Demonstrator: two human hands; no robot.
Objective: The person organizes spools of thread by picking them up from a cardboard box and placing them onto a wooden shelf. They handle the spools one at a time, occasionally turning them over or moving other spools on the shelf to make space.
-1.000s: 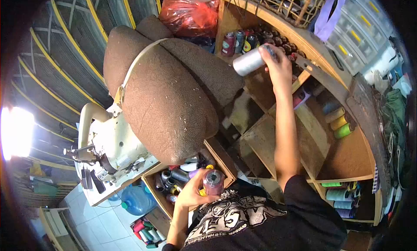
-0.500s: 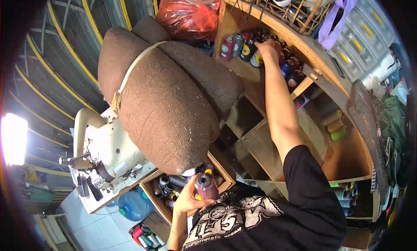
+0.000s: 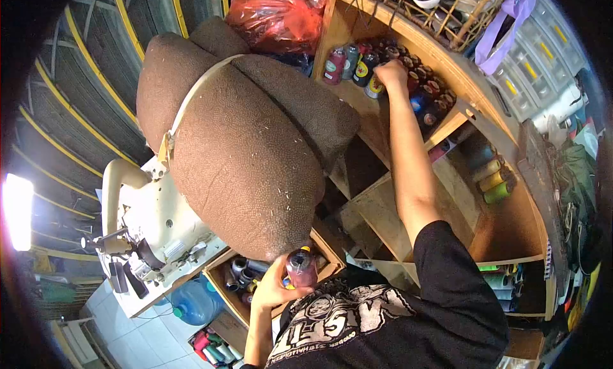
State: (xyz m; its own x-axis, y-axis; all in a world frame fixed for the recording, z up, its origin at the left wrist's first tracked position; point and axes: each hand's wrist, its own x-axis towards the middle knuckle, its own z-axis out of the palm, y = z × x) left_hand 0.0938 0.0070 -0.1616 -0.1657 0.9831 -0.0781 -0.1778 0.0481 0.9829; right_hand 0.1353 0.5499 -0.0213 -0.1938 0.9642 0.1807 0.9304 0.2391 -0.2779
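Note:
In my left hand (image 3: 273,287), close to my chest, is a maroon thread spool (image 3: 302,271) held upright with its hollow top facing me. My right hand (image 3: 391,75) reaches far forward into a wooden shelf, with its fingers closed at the top of a thread spool with a yellow label (image 3: 373,88); the fingertips are partly hidden. Beside it stand a black thread spool (image 3: 363,71), a grey one (image 3: 350,60) and a pink one (image 3: 333,67). More dark spools crowd behind and to the right of that hand.
A large brown textured bundle (image 3: 242,158), bound with a pale strap, lies over a sewing machine (image 3: 159,209). Beneath my left hand a cardboard box (image 3: 220,286) holds more spools. The wooden shelf (image 3: 447,196) fills the right side. A blue water jug (image 3: 195,302) stands on the floor.
My right hand has shifted slightly down and left, and the yellow-labelled spool beneath it has moved slightly left. My left hand still holds the maroon spool, now a little higher.

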